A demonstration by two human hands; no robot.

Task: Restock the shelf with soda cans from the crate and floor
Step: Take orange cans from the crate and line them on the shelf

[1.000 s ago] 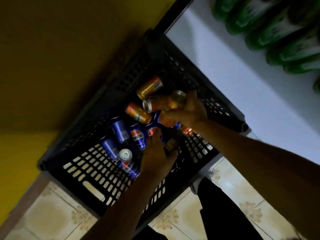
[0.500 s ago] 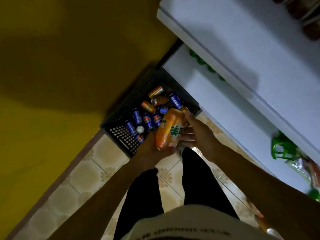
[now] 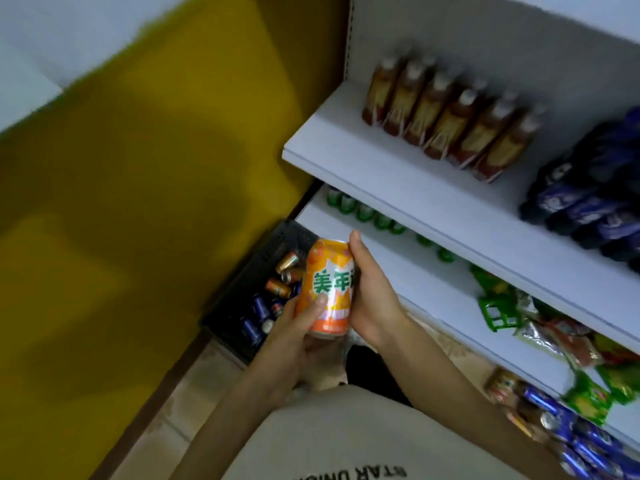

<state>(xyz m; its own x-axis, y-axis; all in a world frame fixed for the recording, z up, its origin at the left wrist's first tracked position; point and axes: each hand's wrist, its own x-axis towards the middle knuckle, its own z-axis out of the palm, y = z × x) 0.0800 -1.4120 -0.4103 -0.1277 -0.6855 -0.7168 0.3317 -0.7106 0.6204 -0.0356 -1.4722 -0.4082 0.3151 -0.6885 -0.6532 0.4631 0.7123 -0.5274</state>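
Between the two hands, held upright above the crate, is an orange soda can [image 3: 327, 285] with green lettering on its front. The left hand [image 3: 294, 341] grips it from below, thumb laid across the lower front, while the right hand [image 3: 372, 299] is wrapped along its far side with a fingertip reaching the top rim. Both hands are thus clamped on the one can.

It looks sealed and full, so I would expect some weight for its size, and a stiff wall that still dents if squeezed hard at mid-height. The printed metal is smooth and probably a little slippery. The safest hold is likely round the middle of the barrel with fingers and thumb opposed, leaving the base free to set down flat. One hand should be enough.

Just beneath and to the left lies the dark plastic crate [image 3: 287, 233] on the tiled floor [image 3: 194, 386], with more loose cans [image 3: 277, 287], orange and blue, lying on their sides inside it. To the right stands the white shelf [image 3: 398, 174]. A row of brown bottles [image 3: 446, 119] and a cluster of dark blue bottles [image 3: 588, 202] stand on its upper board, with bare board in front of them. Green bottles [image 3: 363, 213] line the board below, with snack packets [image 3: 554, 334] further along. Blue cans [image 3: 571, 438] sit lower down, near the bottom right corner of the view. A yellow wall [image 3: 138, 168] fills the left.
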